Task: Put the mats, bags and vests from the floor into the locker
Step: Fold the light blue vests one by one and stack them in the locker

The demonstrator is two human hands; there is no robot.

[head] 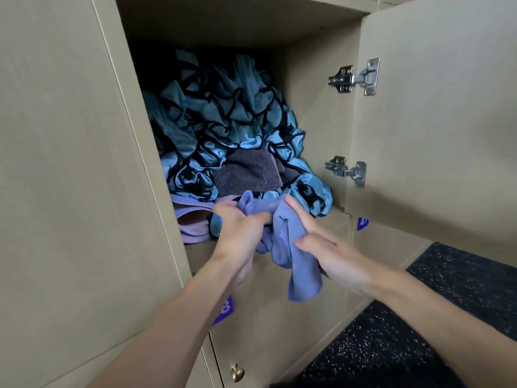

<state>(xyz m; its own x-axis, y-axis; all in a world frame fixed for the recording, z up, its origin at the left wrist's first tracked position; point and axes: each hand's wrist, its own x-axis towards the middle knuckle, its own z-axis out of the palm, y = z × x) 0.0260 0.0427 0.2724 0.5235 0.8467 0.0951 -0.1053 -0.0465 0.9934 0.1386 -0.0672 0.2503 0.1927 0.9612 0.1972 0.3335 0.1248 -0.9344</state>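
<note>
The open locker (313,113) holds a heap of blue vests with black trim (223,116), a grey mat (249,170) sunk into them and a folded lilac mat (191,222) at the front left. At the locker's front edge both hands hold a lilac cloth (282,242) that hangs down past the shelf. My left hand (240,233) grips its upper left part with curled fingers. My right hand (321,242) grips its right side, index finger stretched out along the cloth toward the vests.
The locker door (436,113) stands swung open on the right, with two metal hinges (355,77). Below are closed locker doors with purple labels (226,309) and a brass knob (237,372). Dark speckled flooring (419,317) lies at the lower right.
</note>
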